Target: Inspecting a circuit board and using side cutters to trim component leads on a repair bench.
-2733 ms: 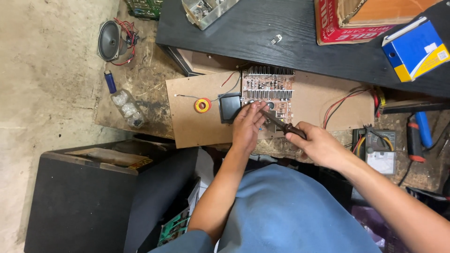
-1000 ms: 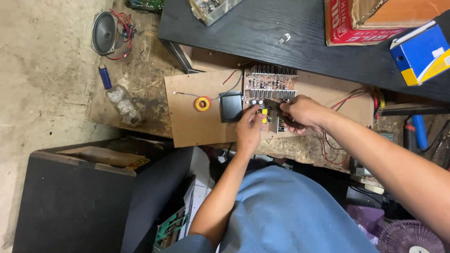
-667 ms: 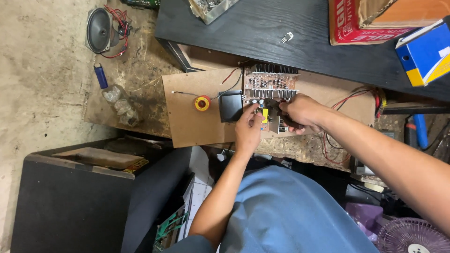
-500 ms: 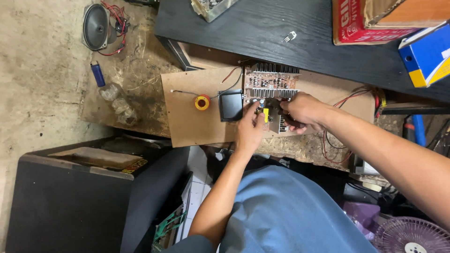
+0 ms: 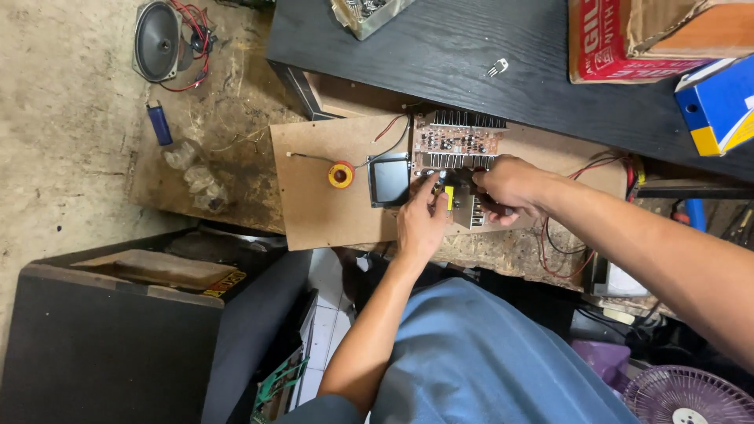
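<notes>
A brown circuit board (image 5: 458,143) with rows of small parts and a dark finned edge lay on a sheet of brown hardboard (image 5: 314,196), under the near edge of a black table (image 5: 440,55). The left hand (image 5: 421,224) reached up to the board's lower edge, its fingers (image 5: 428,186) pinched on a small yellow part (image 5: 448,197). The right hand (image 5: 509,188) came in from the right, its fingers clenched around a dark tool handle (image 5: 493,206) whose tip met the board just beside the left fingertips; what kind of tool it was could not be told. Just left of the board sat a small square dark block (image 5: 389,180), and further left an orange-and-yellow spool (image 5: 340,174) with a thin wire trailing from it. Red wires (image 5: 577,169) curled off the board's right side. On the dirt floor to the left lay a round speaker (image 5: 155,41), a blue lighter (image 5: 159,123) and some crumpled clear plastic (image 5: 196,177). On the table stood a red carton (image 5: 628,39) and a blue-and-yellow box (image 5: 719,106).
</notes>
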